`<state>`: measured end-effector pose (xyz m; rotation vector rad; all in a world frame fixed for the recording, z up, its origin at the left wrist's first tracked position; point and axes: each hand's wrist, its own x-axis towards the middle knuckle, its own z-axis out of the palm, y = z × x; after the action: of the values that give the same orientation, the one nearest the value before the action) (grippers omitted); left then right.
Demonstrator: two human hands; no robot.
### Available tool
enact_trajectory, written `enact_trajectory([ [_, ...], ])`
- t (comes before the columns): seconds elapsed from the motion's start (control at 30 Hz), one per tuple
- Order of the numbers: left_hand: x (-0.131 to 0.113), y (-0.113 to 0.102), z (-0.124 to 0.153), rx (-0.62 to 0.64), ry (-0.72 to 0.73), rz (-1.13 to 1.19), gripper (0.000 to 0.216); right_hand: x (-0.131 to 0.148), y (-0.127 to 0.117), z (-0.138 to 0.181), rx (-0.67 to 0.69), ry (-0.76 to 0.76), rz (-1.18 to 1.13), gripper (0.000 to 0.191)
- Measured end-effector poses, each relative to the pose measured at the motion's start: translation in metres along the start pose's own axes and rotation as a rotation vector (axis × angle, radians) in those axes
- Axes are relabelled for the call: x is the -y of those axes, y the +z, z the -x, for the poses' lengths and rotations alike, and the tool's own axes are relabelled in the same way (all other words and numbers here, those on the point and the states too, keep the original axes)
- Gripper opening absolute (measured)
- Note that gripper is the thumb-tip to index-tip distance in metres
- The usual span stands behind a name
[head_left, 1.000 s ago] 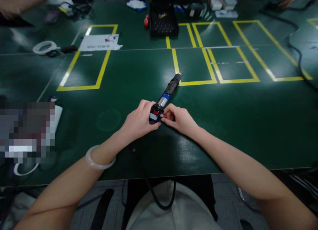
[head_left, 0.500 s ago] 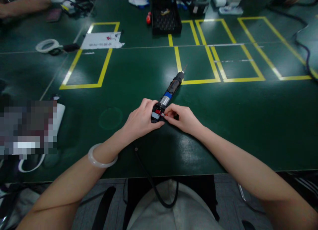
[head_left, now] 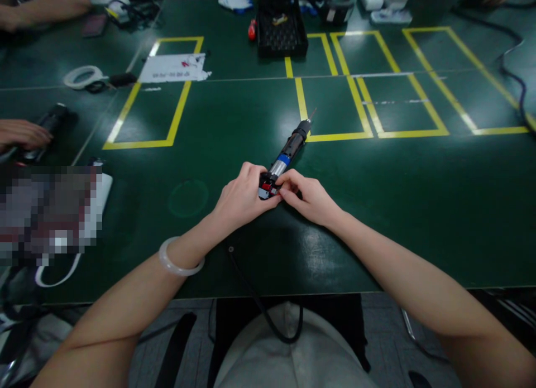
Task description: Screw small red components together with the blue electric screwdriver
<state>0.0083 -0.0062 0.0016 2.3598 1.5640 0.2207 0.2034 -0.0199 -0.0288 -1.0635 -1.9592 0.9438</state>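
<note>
An electric screwdriver [head_left: 295, 142] with its casing opened lies slantwise on the green table, bit pointing away to the upper right. Its silver and blue motor section shows, and red and pale grey parts sit at the near end. My left hand [head_left: 240, 195] is closed round that near end, thumb along the front. From the right, my right hand [head_left: 307, 195] pinches at the small parts beside the red piece; fingertips hide what it holds. A black cable [head_left: 251, 290] with a round end droops over the table edge below my hands.
Yellow tape rectangles [head_left: 138, 144] mark the table. At the back stand a black tray [head_left: 282, 39] and a red object [head_left: 252, 29]. A label sheet [head_left: 171, 68] and white coiled cable [head_left: 84, 77] lie left. A co-worker's hand [head_left: 25, 135] rests by a dark tool [head_left: 52, 119].
My left thumb has slid right, nearer my right fingertips, and covers more of the screwdriver's near end. A co-worker's hand with a dark tool has come into view at the left.
</note>
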Motion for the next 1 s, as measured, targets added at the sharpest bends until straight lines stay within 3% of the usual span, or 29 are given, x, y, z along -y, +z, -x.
enact_trajectory([
  [0.3,0.012,-0.005,-0.004,-0.04,0.033,-0.077,0.06,-0.002,-0.006,0.003,-0.033,0.06,0.043,0.009],
  [0.47,0.025,-0.012,-0.009,-0.088,-0.038,-0.186,0.061,-0.005,-0.007,0.004,-0.021,0.032,0.063,0.009],
  [0.77,0.109,-0.034,-0.027,-0.226,-0.276,-0.091,0.069,-0.004,-0.007,0.004,-0.001,0.022,0.068,0.01],
  [1.0,0.161,-0.054,-0.019,-0.235,-0.373,-0.084,0.081,-0.005,-0.006,0.003,-0.009,0.025,0.066,0.01],
])
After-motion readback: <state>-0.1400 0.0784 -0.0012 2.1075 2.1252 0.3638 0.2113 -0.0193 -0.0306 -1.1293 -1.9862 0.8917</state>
